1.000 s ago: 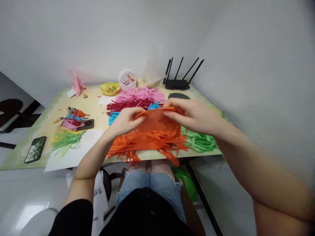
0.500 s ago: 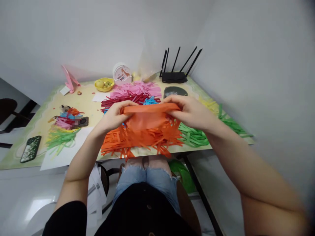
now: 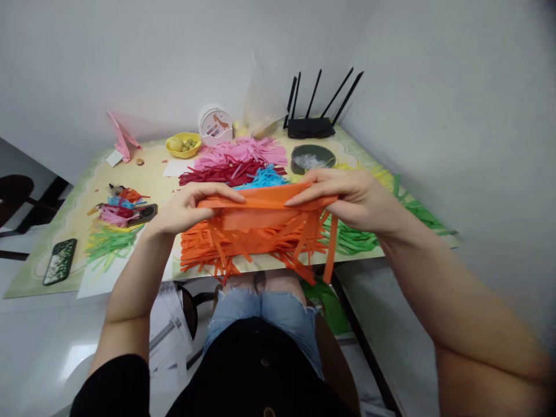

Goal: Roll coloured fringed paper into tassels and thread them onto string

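Observation:
Between my hands an orange fringed sheet (image 3: 264, 200) is held up by its folded top band, with cut strips hanging from both ends. My left hand (image 3: 191, 205) pinches the band's left end between thumb and fingers. At the right end, my right hand (image 3: 343, 194) grips it with thumb below and fingers over the top. Under it, more orange strips (image 3: 200, 249) lie at the table's front edge. Behind are blue strips (image 3: 266, 177), dark red strips (image 3: 226, 172) and pink strips (image 3: 243, 152). Green strips (image 3: 354, 237) lie beneath my right hand.
On the table (image 3: 152, 174) stand a black router (image 3: 310, 127), a dark green bowl (image 3: 313, 157), a yellow fruit dish (image 3: 183, 145) and a white round container (image 3: 216, 124). A small multicoloured tassel bundle (image 3: 117, 211) and a phone (image 3: 59, 262) lie at the left. Walls rise behind and right.
My hands have moved apart a little, the right one rightward and the left one leftward. The orange band is now spread wider, and its strips hang more separately. The view has shifted slightly.

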Demonstrator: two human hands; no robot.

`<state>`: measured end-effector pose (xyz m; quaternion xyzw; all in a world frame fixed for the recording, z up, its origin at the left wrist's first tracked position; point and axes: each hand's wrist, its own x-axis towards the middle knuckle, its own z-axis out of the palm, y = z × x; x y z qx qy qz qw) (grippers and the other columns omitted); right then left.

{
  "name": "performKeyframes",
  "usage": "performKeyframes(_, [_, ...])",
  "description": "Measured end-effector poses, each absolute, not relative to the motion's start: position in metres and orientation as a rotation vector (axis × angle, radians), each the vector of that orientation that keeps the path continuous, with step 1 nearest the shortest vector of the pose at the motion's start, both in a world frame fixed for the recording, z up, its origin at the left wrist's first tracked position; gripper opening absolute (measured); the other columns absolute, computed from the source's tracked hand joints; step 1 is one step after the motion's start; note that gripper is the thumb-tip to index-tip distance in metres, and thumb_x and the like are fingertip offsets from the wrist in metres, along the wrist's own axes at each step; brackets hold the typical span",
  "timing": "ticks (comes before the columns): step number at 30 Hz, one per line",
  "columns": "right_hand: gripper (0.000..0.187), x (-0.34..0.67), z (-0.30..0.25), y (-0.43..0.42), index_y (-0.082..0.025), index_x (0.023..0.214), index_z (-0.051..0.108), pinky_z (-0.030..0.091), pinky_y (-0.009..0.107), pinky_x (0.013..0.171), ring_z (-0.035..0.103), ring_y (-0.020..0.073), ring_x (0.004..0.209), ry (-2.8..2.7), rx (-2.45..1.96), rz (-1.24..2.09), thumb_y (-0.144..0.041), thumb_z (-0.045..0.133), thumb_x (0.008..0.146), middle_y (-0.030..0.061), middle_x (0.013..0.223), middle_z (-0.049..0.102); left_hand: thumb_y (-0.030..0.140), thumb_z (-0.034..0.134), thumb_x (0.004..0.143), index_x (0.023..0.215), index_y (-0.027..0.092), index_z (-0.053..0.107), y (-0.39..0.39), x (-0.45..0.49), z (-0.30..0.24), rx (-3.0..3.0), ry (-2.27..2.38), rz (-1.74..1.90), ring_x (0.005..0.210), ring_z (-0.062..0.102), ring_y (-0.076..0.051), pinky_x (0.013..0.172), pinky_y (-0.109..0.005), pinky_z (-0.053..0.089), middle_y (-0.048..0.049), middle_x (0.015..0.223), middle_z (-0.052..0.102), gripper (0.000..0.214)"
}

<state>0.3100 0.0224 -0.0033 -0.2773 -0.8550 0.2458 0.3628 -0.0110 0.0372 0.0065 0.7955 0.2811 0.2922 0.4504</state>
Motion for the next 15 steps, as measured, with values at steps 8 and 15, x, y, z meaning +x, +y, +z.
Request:
performKeyframes(8, [0.046,0.314,0.005,0.016,-0.028,0.107,0.078,0.056,0.033,0.084,0.068,0.0187,0.097,-2.453,-0.675,0.4,-0.006,0.046,0.084,0.0048,0.111,0.071,0.046,0.066,0.086,0.083,0.014,0.07,0.032,0.019,0.018,2.061,0.881,0.393,0.057,0.049,-0.009,0.054,-0.021,0.038,0.0006,0.064,0.058,0.033])
performKeyframes(15, [0.064,0.31,0.021,0.011,-0.031,0.146,0.052,0.055,0.036,0.096,0.064,0.0259,0.12,-2.324,-0.919,0.762,-0.049,0.067,0.087,0.007,0.139,0.063,0.035,0.062,0.087,0.069,0.014,0.067,0.025,0.03,0.024,2.268,0.965,0.354,0.053,0.045,-0.008,0.053,-0.021,0.033,0.0029,0.059,0.057,0.028])
